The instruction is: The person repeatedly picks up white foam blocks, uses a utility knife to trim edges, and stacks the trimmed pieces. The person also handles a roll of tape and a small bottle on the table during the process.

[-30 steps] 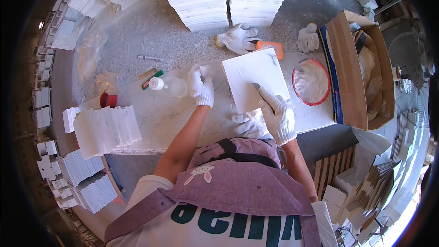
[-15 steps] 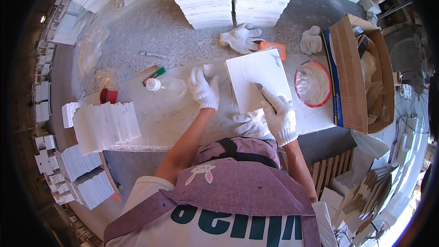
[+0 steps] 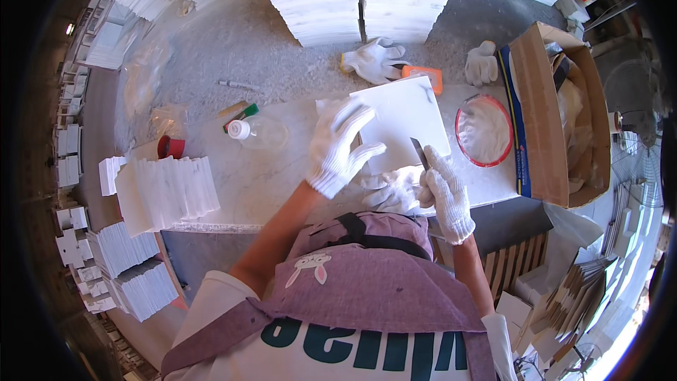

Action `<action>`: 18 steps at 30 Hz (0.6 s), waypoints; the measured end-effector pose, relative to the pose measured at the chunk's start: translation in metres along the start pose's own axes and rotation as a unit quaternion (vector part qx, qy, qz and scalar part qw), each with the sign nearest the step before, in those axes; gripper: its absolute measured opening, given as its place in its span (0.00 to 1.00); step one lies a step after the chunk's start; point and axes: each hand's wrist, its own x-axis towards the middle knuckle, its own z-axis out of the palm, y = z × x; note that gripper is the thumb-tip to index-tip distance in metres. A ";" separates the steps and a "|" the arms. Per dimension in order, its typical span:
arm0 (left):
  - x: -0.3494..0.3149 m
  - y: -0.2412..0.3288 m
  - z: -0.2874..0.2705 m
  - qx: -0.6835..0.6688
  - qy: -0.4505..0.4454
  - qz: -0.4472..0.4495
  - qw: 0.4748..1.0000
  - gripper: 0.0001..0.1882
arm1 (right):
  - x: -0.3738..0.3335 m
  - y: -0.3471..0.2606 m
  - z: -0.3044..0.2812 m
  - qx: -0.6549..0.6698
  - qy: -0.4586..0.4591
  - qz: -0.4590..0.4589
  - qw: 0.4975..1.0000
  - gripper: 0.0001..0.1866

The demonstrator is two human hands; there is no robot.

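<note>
A square white tile (image 3: 402,116) with a smooth face lies on the slab in front of me. My left hand (image 3: 341,148), in a white knit glove, reaches over the tile's left edge with fingers spread. Whether it touches the tile I cannot tell. Near the tile's lower right corner, my gloved right hand (image 3: 447,201) is closed round a thin dark knife blade (image 3: 419,151), its tip pointing up and left. A crumpled white glove (image 3: 392,189) lies between the hands, close to my apron. Right of the tile stands a red-rimmed bowl (image 3: 485,129) of white powder or paste.
A clear bottle (image 3: 262,132) with white cap, a green-handled brush (image 3: 241,118) and a red cup (image 3: 171,147) stand left. Stacked tiles (image 3: 169,194) sit at the near left. Beyond are an orange box (image 3: 423,77) and spare gloves (image 3: 374,61). A cardboard box (image 3: 553,116) bounds the right.
My left hand has moved right, from beside the bottle to the tile's left edge. My right hand has drawn back toward me, taking the blade off the tile's middle.
</note>
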 end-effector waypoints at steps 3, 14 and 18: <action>0.026 -0.009 0.004 0.043 -0.081 0.039 0.995 0.41 | -0.001 -0.007 -0.003 0.023 -0.034 -0.029 0.999 0.31; 0.071 -0.010 0.014 0.088 0.000 0.127 0.988 0.33 | -0.019 -0.020 -0.013 0.146 -0.045 0.004 0.988 0.36; 0.015 0.019 0.030 0.069 -0.205 0.223 0.950 0.36 | -0.025 -0.009 -0.022 0.272 -0.030 0.029 0.961 0.21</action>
